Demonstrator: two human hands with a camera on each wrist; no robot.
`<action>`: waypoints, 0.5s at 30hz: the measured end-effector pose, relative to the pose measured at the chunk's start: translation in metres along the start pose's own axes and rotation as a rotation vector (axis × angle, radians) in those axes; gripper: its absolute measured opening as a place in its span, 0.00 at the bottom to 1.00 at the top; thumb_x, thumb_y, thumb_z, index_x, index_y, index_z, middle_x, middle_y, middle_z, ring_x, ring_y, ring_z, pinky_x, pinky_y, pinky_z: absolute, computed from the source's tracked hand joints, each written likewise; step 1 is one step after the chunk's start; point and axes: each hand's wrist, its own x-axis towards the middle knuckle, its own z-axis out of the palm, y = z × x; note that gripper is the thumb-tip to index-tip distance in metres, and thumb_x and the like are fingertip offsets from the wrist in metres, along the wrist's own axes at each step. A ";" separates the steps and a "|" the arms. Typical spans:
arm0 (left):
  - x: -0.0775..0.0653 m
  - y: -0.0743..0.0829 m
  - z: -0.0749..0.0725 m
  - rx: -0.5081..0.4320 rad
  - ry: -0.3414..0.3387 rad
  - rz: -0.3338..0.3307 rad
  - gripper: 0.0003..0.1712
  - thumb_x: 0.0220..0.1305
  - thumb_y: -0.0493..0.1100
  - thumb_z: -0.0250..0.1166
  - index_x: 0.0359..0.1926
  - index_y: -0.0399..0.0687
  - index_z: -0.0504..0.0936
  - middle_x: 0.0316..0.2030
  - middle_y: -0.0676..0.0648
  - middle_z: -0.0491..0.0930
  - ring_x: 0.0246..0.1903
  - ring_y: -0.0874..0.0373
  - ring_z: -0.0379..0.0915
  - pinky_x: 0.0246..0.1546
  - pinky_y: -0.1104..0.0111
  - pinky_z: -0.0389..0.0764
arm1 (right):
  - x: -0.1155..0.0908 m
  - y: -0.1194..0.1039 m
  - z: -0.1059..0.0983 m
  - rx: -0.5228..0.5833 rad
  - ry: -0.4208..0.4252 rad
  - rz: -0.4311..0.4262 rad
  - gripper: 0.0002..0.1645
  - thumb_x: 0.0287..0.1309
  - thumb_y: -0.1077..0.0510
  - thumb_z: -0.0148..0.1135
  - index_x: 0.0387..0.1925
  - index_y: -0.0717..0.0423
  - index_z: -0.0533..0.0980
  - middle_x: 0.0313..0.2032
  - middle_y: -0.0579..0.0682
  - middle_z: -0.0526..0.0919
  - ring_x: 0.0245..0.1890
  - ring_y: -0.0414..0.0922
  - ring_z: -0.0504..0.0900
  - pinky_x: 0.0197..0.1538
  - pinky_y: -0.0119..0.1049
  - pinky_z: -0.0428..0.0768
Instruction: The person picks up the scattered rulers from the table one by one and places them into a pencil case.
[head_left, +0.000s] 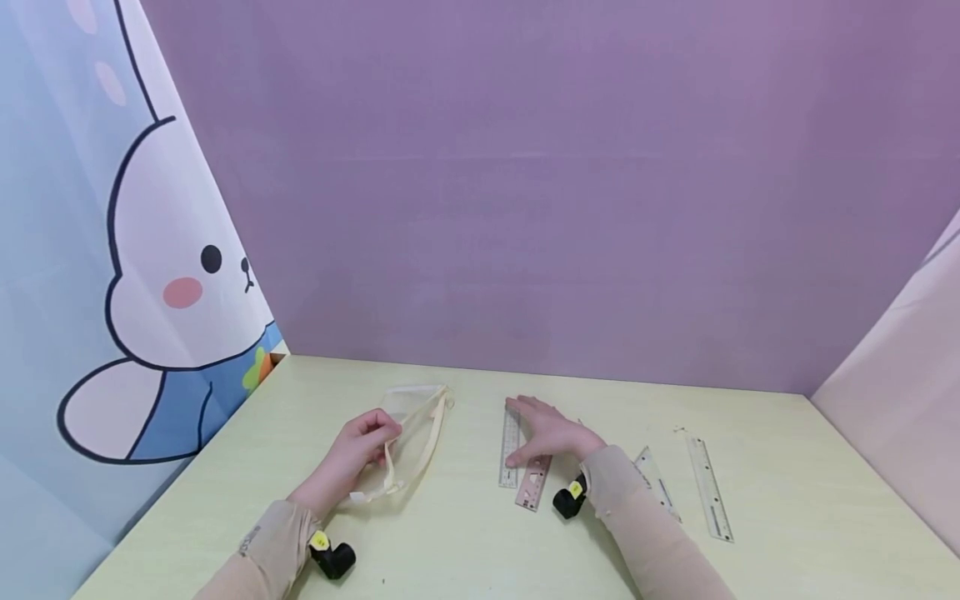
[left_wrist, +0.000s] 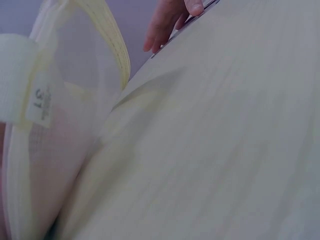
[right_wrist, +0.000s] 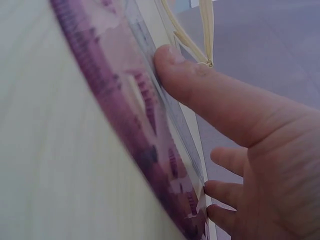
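4 pcs on the table (head_left: pixel 442 550): clear ruler (head_left: pixel 507 471), pink ruler (head_left: pixel 531 487), prob. set square (head_left: pixel 660 487), 2nd clear ruler (head_left: pixel 710 490). None visibly in the mesh pouch (head_left: pixel 432 437); I'd say little's done, most left. L hand (head_left: pixel 360 446) pinches pouch edge; R hand (head_left: pixel 547 429) spreads loosely over first two, no grip. L wrist cam shows tag (left_wrist: pixel 40 102) no. 31, illegible in head view.

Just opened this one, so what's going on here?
A person's left hand pinches a sheer bag with pale yellow trim. The right hand, fingers spread, is over a clear ruler and a pink ruler, which lie close together on the table. Farther right lie a clear triangle and another ruler.
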 end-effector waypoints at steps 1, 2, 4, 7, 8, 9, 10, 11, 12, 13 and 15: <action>0.000 0.000 0.000 0.004 0.000 0.003 0.04 0.63 0.36 0.63 0.32 0.41 0.77 0.26 0.50 0.72 0.22 0.60 0.66 0.23 0.71 0.71 | 0.000 0.000 0.000 0.004 0.002 0.000 0.65 0.39 0.41 0.78 0.73 0.57 0.53 0.73 0.62 0.50 0.72 0.60 0.48 0.67 0.62 0.48; 0.000 0.000 0.000 0.007 -0.002 0.004 0.04 0.63 0.36 0.63 0.32 0.41 0.77 0.26 0.50 0.72 0.22 0.60 0.66 0.23 0.71 0.71 | -0.001 -0.001 0.000 0.007 0.003 0.002 0.65 0.39 0.41 0.78 0.74 0.56 0.53 0.73 0.61 0.51 0.72 0.60 0.48 0.67 0.62 0.49; 0.001 0.000 0.000 0.016 -0.007 0.009 0.04 0.63 0.37 0.63 0.32 0.41 0.76 0.27 0.50 0.72 0.22 0.60 0.66 0.24 0.71 0.71 | -0.001 -0.002 0.000 0.013 0.007 0.004 0.65 0.39 0.42 0.78 0.74 0.56 0.53 0.72 0.62 0.51 0.71 0.60 0.50 0.66 0.62 0.51; 0.001 0.000 0.000 0.022 -0.006 0.008 0.04 0.63 0.37 0.63 0.33 0.41 0.77 0.27 0.49 0.73 0.23 0.60 0.66 0.24 0.71 0.71 | -0.001 -0.003 0.000 0.016 0.017 0.008 0.65 0.39 0.43 0.78 0.74 0.55 0.53 0.72 0.62 0.52 0.70 0.61 0.52 0.65 0.63 0.54; 0.001 0.000 0.000 0.021 -0.007 0.005 0.04 0.63 0.37 0.63 0.33 0.41 0.77 0.27 0.49 0.73 0.23 0.60 0.66 0.24 0.71 0.71 | -0.001 -0.003 0.000 0.017 0.020 0.009 0.65 0.39 0.43 0.79 0.74 0.55 0.54 0.72 0.62 0.53 0.70 0.61 0.53 0.65 0.63 0.54; 0.001 0.000 0.001 0.022 -0.006 0.004 0.04 0.63 0.37 0.63 0.33 0.41 0.77 0.27 0.49 0.73 0.23 0.60 0.66 0.24 0.71 0.71 | -0.001 -0.003 0.000 0.021 0.023 0.010 0.65 0.39 0.43 0.79 0.74 0.55 0.54 0.72 0.61 0.53 0.70 0.61 0.54 0.65 0.63 0.55; 0.001 0.000 0.001 0.023 -0.003 0.002 0.03 0.62 0.37 0.63 0.33 0.41 0.77 0.27 0.49 0.73 0.23 0.60 0.66 0.24 0.71 0.71 | -0.001 -0.004 -0.001 0.021 0.022 0.014 0.65 0.38 0.43 0.79 0.74 0.54 0.54 0.72 0.61 0.53 0.70 0.61 0.54 0.65 0.62 0.55; 0.001 -0.001 0.000 0.023 -0.003 0.000 0.03 0.62 0.36 0.63 0.33 0.41 0.77 0.27 0.49 0.72 0.23 0.60 0.66 0.24 0.71 0.71 | -0.001 -0.004 -0.001 0.024 0.024 0.014 0.65 0.38 0.44 0.79 0.74 0.54 0.54 0.71 0.61 0.54 0.69 0.61 0.54 0.65 0.62 0.55; 0.001 -0.001 0.000 0.022 -0.001 -0.002 0.03 0.62 0.36 0.63 0.33 0.40 0.77 0.27 0.48 0.72 0.23 0.59 0.66 0.24 0.71 0.71 | -0.001 -0.005 -0.001 0.025 0.023 0.015 0.65 0.38 0.44 0.79 0.74 0.54 0.54 0.71 0.60 0.54 0.69 0.61 0.55 0.65 0.62 0.56; 0.001 -0.001 0.000 0.023 0.000 -0.003 0.03 0.62 0.36 0.63 0.33 0.40 0.77 0.27 0.48 0.72 0.23 0.60 0.66 0.24 0.71 0.71 | -0.001 -0.005 -0.001 0.027 0.024 0.015 0.65 0.38 0.44 0.79 0.74 0.54 0.54 0.71 0.60 0.54 0.69 0.61 0.55 0.65 0.62 0.56; 0.001 -0.001 0.000 0.025 0.001 -0.005 0.03 0.62 0.36 0.63 0.33 0.40 0.77 0.27 0.49 0.72 0.22 0.60 0.66 0.24 0.71 0.71 | -0.001 -0.006 -0.001 0.024 0.024 0.017 0.65 0.37 0.44 0.79 0.74 0.53 0.54 0.71 0.60 0.54 0.69 0.60 0.55 0.65 0.62 0.56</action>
